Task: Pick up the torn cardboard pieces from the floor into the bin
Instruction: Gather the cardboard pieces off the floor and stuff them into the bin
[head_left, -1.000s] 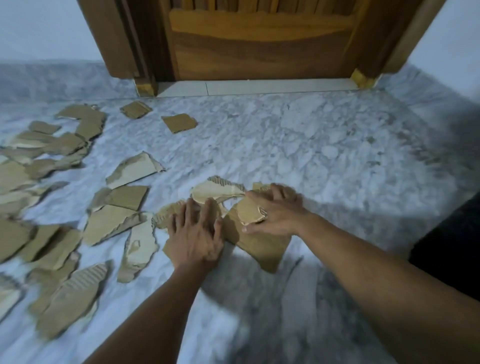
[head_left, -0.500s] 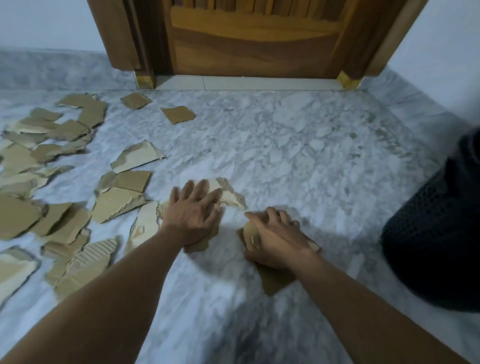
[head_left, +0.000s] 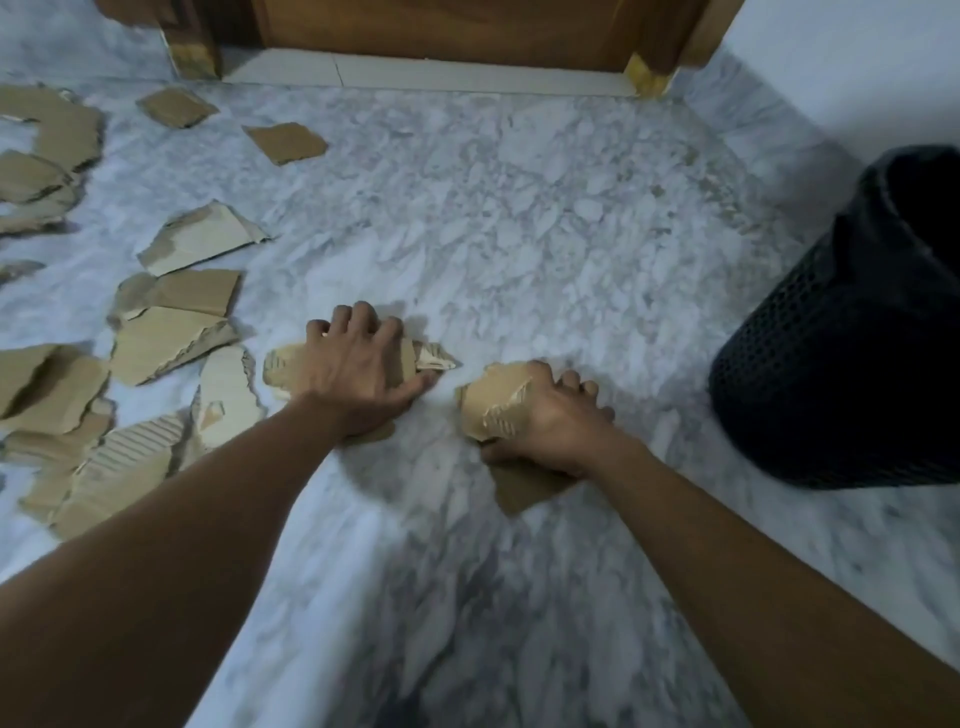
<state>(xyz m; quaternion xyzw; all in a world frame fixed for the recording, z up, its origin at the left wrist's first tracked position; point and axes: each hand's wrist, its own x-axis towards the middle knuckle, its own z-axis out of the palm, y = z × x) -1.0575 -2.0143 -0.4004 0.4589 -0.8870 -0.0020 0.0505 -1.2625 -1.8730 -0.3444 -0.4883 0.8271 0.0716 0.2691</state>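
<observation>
Several torn brown cardboard pieces (head_left: 171, 340) lie scattered over the left of the marble floor. My left hand (head_left: 361, 371) lies on top of a cardboard piece (head_left: 283, 364) near the middle, its fingers bent over the far edge. My right hand (head_left: 550, 421) grips a small stack of cardboard pieces (head_left: 493, 402), thumb underneath and fingers curled over the top; a lower piece sticks out beneath the wrist. A black mesh bin (head_left: 852, 338) stands to the right of my right hand.
A wooden door (head_left: 441, 31) with its frame and a pale threshold closes the far side. A white wall (head_left: 857, 67) runs along the right behind the bin. Two small cardboard squares (head_left: 285, 143) lie near the door.
My right hand has drawn its cardboard stack back and to the right, away from the left hand. The view has swung right, so the bin shows more fully.
</observation>
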